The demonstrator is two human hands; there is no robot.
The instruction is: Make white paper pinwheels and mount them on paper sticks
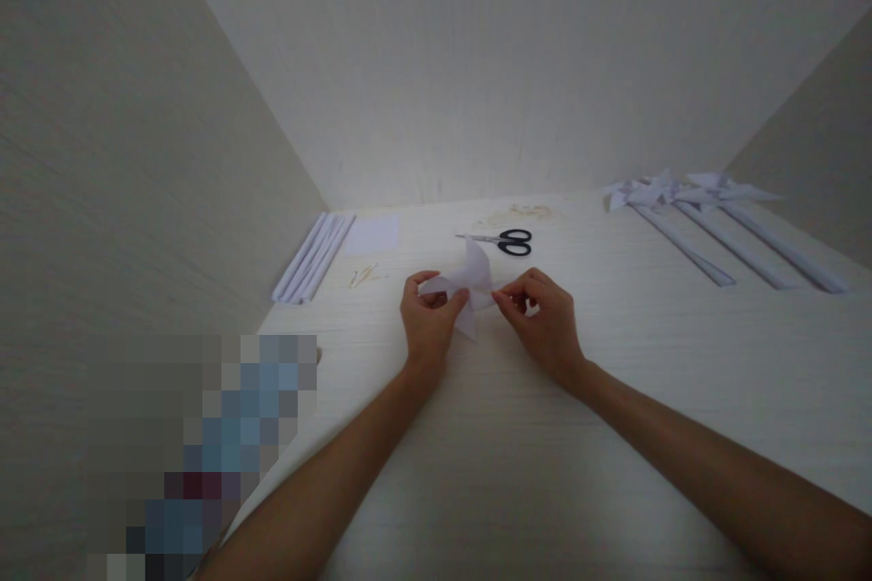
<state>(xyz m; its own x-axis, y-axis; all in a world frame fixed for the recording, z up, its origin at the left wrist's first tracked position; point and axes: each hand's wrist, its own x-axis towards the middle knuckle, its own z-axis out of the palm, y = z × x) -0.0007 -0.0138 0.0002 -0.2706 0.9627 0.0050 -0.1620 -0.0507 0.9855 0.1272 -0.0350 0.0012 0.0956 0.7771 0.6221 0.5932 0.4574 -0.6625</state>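
Black-handled scissors lie on the white table. Behind them sits a pale pile, possibly scraps, though the dim view blurs it. White paper rolls lie beside a flat sheet, near the left wall.

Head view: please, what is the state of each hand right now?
Left hand: closed, holding the white paper pinwheel.
Right hand: fingertips pinched together at the pinwheel's right edge; anything small between them cannot be told.
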